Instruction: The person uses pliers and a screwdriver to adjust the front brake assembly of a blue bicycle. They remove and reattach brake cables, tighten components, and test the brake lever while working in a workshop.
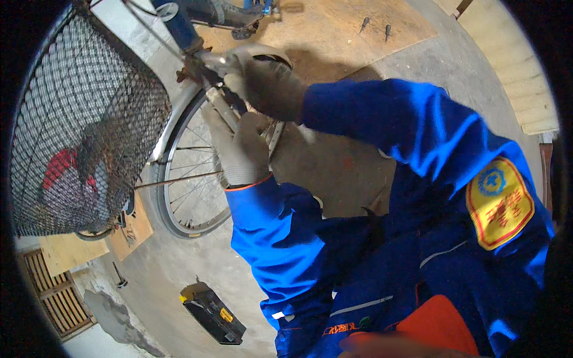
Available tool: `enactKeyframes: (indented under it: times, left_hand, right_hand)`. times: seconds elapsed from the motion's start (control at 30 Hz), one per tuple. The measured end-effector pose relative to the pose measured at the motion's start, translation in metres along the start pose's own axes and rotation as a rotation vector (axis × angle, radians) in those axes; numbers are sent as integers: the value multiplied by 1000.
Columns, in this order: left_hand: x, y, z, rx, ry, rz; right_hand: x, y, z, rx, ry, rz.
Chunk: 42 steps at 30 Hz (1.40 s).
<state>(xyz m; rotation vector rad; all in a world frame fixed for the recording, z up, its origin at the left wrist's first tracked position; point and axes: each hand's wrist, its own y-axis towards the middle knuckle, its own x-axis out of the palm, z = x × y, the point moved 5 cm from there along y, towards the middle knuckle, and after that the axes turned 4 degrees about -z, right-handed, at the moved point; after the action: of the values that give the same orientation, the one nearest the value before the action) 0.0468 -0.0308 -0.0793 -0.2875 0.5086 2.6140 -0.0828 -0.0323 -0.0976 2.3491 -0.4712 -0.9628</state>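
Observation:
A bicycle front wheel (171, 190) stands below the wire-mesh basket (83, 119). My left hand (245, 149), in a pale glove, has its fingers wrapped round the light metal fork tube (219, 102) beside the wheel. Just above it, my right hand (265, 86), also gloved, has closed fingers at the dark, rusty fitting (197, 65) at the top of the fork. Exactly what the right fingers hold is partly hidden by the glove. Both arms are in blue sleeves, reaching in from the lower right.
Two screwdrivers (388, 34) lie on a plywood board (412, 18) at the top right. A black-and-yellow toolbox (212, 313) is on the concrete floor (155, 280) at the bottom. Dark equipment (227, 18) is at the top; more plywood (77, 250) lies at the left.

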Motion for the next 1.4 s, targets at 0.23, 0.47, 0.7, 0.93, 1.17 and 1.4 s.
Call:
enactKeyframes:
  times: [0.23, 0.47, 0.7, 0.93, 1.17, 1.4]
  left_hand:
    - [1, -2, -1, -173, -249, 30]
    - [1, 2, 0, -152, -53, -1]
    - [8, 2, 12, -132, -268, 51]
    - [12, 0, 20, -208, -399, 77]
    - [8, 0, 4, -174, -339, 78]
    - [-2, 0, -3, -225, -38, 26]
  right_hand:
    - [-30, -36, -16, 69, 82, -55]
    - [-82, 1, -32, 533, 294, -583]
    - [-89, 35, -40, 561, 191, -712]
    - [-95, 59, -30, 741, 451, -1043]
    - [-58, 43, -18, -165, -16, -323]
    - [-11, 2, 2, -4, -51, -97]
